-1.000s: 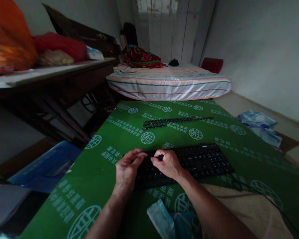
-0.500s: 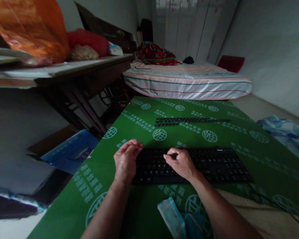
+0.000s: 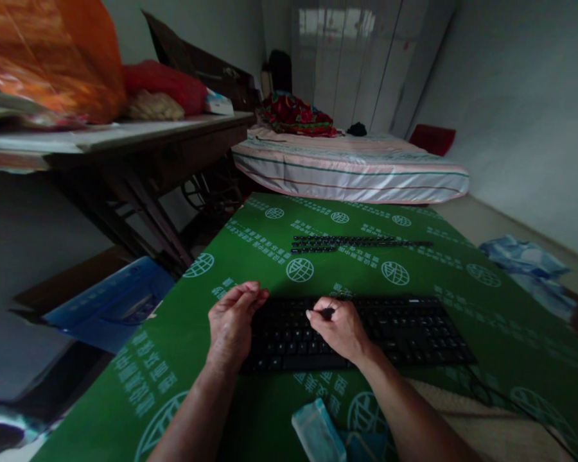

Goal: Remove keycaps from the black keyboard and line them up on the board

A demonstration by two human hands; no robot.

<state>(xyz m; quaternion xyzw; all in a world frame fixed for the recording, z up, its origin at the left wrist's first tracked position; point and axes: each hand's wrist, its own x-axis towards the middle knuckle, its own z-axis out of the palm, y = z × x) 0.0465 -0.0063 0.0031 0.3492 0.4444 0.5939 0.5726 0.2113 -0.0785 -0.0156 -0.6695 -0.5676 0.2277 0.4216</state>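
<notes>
A black keyboard (image 3: 409, 337) lies flat on the green board (image 3: 250, 244). My left hand (image 3: 232, 324) is over its left end, thumb and fingertips pinched together; what they hold, if anything, is too small to see. Over the upper middle of the keys is my right hand (image 3: 340, 328), its fingers curled and thumb pressed in. Something dark shows in the curl of those fingers, and I cannot tell whether it is held or is the keyboard behind. Beyond the keyboard, small black keycaps (image 3: 313, 244) lie in long rows on the board.
A pale blue packet (image 3: 318, 430) lies between my forearms. At the right front are a beige cloth (image 3: 491, 417) and the keyboard's cable (image 3: 515, 404). A bed (image 3: 351, 170) stands past the board; a table (image 3: 173, 131) with bags and a blue box (image 3: 120, 298) are left.
The view has tilted and shifted slightly, so everything sits lower and a bit further left. Both hands keep almost the same closed pose over the keyboard. The keycap rows look unchanged.
</notes>
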